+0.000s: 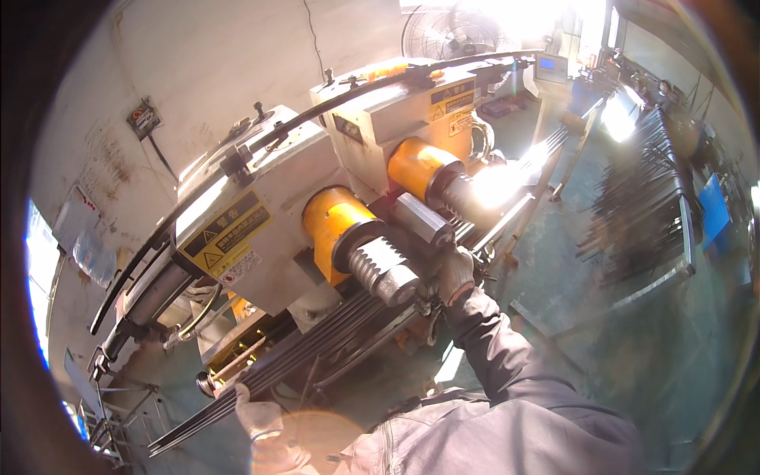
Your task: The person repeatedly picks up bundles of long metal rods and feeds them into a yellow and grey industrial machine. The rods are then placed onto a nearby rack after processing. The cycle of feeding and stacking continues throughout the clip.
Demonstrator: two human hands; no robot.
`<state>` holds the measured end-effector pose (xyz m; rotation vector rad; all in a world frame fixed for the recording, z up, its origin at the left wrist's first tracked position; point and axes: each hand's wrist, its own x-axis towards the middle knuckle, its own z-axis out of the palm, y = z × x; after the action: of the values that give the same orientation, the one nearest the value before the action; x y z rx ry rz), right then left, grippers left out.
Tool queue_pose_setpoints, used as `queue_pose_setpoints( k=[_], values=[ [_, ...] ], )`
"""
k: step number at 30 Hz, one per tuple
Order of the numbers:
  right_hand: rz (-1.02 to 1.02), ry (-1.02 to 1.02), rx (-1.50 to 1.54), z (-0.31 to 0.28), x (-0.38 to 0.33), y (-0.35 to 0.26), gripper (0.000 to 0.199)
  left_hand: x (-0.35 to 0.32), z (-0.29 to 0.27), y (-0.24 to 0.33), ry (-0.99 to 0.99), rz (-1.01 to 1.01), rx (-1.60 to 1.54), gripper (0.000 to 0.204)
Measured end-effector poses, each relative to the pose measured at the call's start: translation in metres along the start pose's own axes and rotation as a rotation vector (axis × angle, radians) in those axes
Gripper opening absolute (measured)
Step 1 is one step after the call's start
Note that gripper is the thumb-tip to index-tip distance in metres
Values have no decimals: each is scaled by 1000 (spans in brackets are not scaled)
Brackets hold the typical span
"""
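My left hand (260, 412), in a pale glove, is low in the view at a bundle of long thin dark metal rods (297, 352). Its thumb lies against them; the other fingers seem curled round the near side, partly lost in glare. Farther right, my gloved right hand (457, 275) is closed beside a grey machine block (421, 218), at the machine's front. What its fingers hold is hidden. Between the hands, a ridged steel spindle (381, 269) juts from an orange housing (336, 226). A second orange housing (423, 166) stands beyond it.
The large grey machine body (277, 170) fills the middle, with a long dark bar across its top. A fan (455, 36) and a control screen (552, 67) stand behind. Many dark rods (645, 198) lie on a rack at right. Strong glare covers the upper right.
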<state>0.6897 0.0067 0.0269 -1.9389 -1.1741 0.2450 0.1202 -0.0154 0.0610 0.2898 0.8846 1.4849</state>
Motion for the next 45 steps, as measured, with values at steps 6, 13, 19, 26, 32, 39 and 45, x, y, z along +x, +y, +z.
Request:
queue_pose_setpoints(
  k=[6, 13, 19, 26, 32, 39, 45],
  values=[
    [451, 308, 963, -22, -54, -7, 49, -7, 24, -37, -223, 46, -56, 42],
    [667, 212, 798, -53, -140, 63, 45, 13, -11, 13, 101, 206, -65, 34],
    [459, -8, 568, -4, -157, 161, 34, -27, 60, -58, 37, 85, -88, 42],
    [276, -238, 584, 41, -159, 204, 23, -47, 81, -56, -38, -149, -184, 47],
    [533, -340, 438, 32, -212, 210, 20, -44, -12, 36, 6, 5, -406, 45],
    [643, -430, 291, 52, -309, 249, 20, -5, -212, 218, 232, 322, -321, 47],
    [229, -614, -336, 44, -386, 212, 33, 8, -279, 311, 278, 445, -305, 41]
  ],
)
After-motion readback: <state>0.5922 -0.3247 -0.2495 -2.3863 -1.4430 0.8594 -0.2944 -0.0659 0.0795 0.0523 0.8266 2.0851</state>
